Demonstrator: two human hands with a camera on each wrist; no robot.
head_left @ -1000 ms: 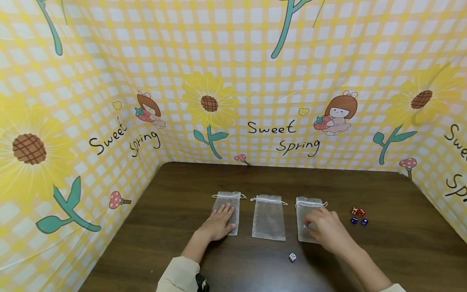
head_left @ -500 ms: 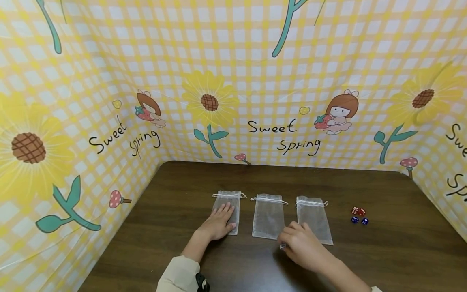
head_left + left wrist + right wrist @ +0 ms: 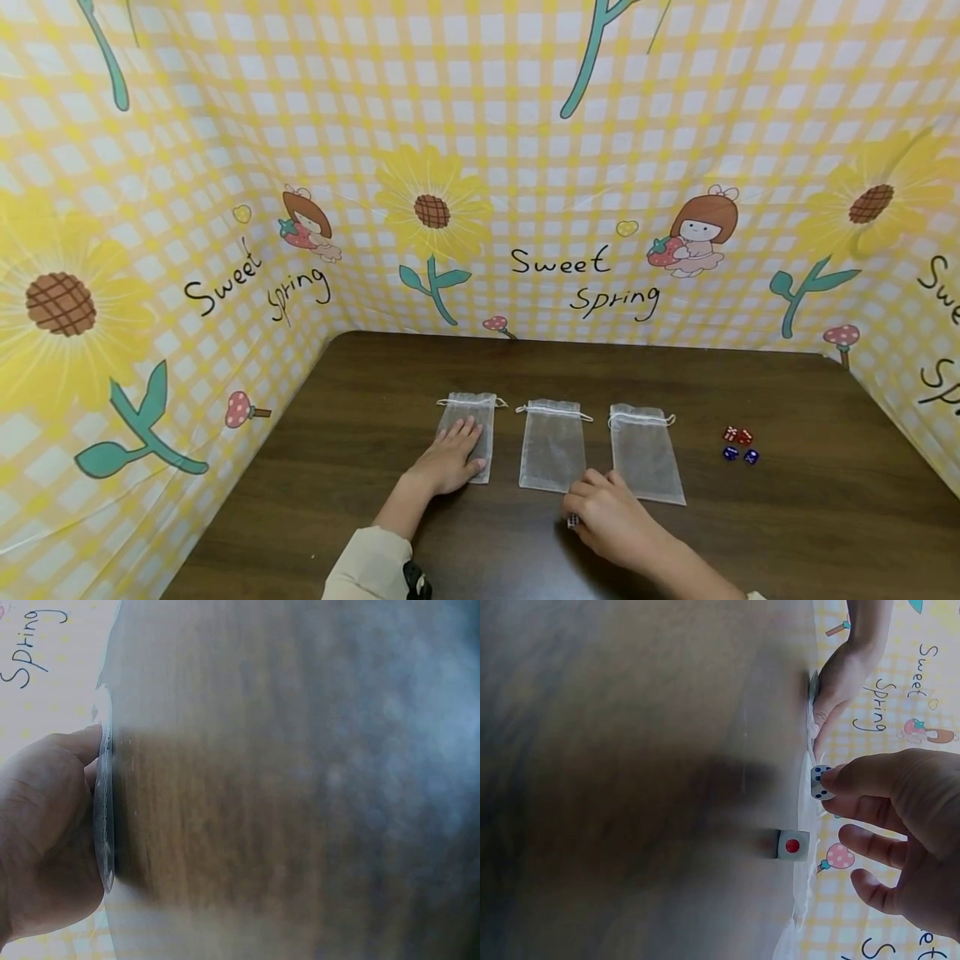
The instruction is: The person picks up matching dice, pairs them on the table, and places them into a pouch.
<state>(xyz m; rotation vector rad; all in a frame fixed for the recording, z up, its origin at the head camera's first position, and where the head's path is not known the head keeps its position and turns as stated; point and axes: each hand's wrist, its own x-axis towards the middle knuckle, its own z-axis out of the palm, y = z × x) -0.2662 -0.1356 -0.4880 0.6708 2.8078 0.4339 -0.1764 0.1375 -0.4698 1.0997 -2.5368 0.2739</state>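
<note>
My left hand (image 3: 448, 458) lies flat with fingers spread on the leftmost white organza drawstring bag (image 3: 487, 429). In the left wrist view that bag (image 3: 107, 817) shows edge-on beneath the palm. Between thumb and forefinger, my right hand (image 3: 611, 515) pinches a white die (image 3: 820, 782) just above the table, near the lower edge of the middle organza bag (image 3: 552, 446). A second white die (image 3: 793, 845) sits on the table close by, a red dot facing the wrist camera; the right hand hides it in the head view. The third organza bag (image 3: 647, 454) lies right of the middle one.
Two red dice (image 3: 737, 435) and two blue dice (image 3: 741, 455) sit at the right of the dark wood table (image 3: 360, 433). A yellow checked cloth (image 3: 480, 125) with printed flowers rises behind the table and along both sides.
My right hand has moved left and toward me from over the right bag, carrying the pinched die and now covering the other white die. The left hand stays put.
</note>
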